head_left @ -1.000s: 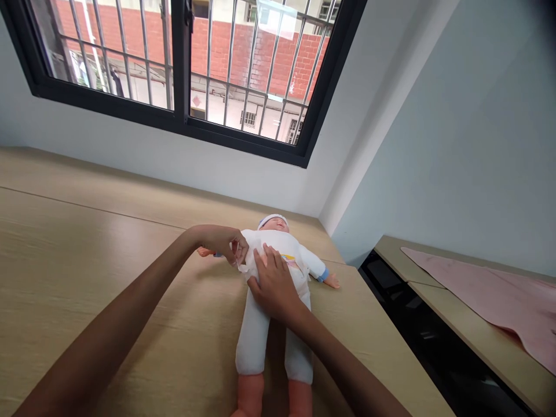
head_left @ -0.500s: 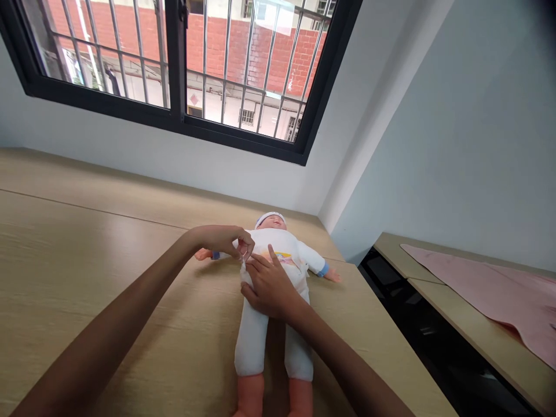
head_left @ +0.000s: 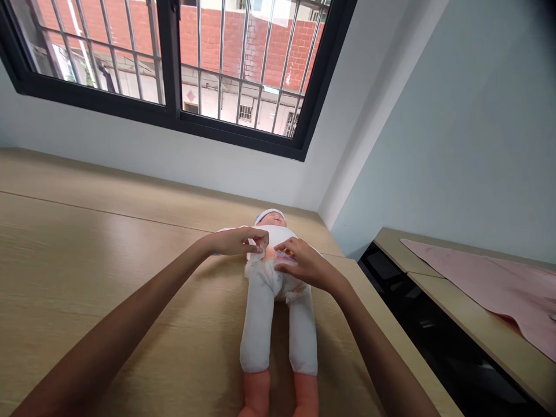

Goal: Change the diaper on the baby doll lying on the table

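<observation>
A baby doll (head_left: pixel 257 324) in a white outfit and cap lies on its back, legs toward me. Around its hips is a white diaper (head_left: pixel 278 279) with frilled leg edges and a coloured print at the front. My left hand (head_left: pixel 243 240) is closed in a pinch at the left side of the waist, on a whitish edge of the diaper. Over the right half of the belly, my right hand (head_left: pixel 304 262) is open, thumb and fingers apart, fingertips close to the printed front. Whether those fingertips touch it I cannot tell. My forearms and hands cover much of the doll's arms.
The doll lies on a wooden table (head_left: pixel 130 278) below a barred window (head_left: pixel 174 58). To the right, past a dark gap (head_left: pixel 417 313), stands another wooden surface (head_left: pixel 393 249) with a pink cloth (head_left: pixel 482 284) on it. Walls meet in the corner behind.
My right hand has lifted off the diaper front and shifted up and right. My left hand has moved slightly right and up, still pinching, and the diaper's front now shows more.
</observation>
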`<state>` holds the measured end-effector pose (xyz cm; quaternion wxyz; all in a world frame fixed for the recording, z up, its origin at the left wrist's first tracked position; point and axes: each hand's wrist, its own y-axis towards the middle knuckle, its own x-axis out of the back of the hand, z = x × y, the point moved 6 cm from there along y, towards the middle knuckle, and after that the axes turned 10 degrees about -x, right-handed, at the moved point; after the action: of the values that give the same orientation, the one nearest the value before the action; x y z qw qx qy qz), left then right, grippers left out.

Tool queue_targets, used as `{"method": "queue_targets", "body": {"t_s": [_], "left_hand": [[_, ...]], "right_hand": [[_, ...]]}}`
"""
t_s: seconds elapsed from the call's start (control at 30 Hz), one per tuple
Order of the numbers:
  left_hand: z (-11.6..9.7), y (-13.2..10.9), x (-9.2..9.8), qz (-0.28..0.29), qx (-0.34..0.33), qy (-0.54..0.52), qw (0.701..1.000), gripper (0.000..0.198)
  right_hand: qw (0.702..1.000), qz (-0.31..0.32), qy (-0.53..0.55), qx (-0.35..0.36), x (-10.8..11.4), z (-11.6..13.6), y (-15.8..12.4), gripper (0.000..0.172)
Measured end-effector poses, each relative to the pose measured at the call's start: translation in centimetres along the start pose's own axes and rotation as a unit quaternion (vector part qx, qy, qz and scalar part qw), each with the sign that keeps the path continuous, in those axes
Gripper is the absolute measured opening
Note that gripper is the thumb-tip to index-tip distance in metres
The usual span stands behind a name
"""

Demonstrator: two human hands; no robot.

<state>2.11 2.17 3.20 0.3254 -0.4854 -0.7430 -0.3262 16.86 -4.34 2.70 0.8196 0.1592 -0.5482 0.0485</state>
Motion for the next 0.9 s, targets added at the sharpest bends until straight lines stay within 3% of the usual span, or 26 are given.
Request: {"method": "queue_targets", "body": {"t_s": [0.17,0.4,0.67,0.9], "left_hand": [[0.2,0.6,-0.9,0.0,-0.008,0.022,1.0,0.01],[0.1,1.2,-2.1,-0.057,-0.059,0.035,0.996,0.01],[0.6,0.9,-1.6,-0.065,0.03,0.037,0.997,0.017],[1.3,1.1,-1.4,-0.093,0.058,0.037,0.993,0.023]], "right_hand": [[1.0,-0.013,-0.006,0.006,-0.9,-0.2,0.4,0.027],[0.999,-0.016,-0.03,0.002,-1.0,-0.2,0.4,0.025],[1.0,-0.019,-0.02,0.011,-1.1,-0.1,0.5,0.033],[1.0,-0.017,-0.018,0.002,-1.1,0.4,0.3,0.035]]}}
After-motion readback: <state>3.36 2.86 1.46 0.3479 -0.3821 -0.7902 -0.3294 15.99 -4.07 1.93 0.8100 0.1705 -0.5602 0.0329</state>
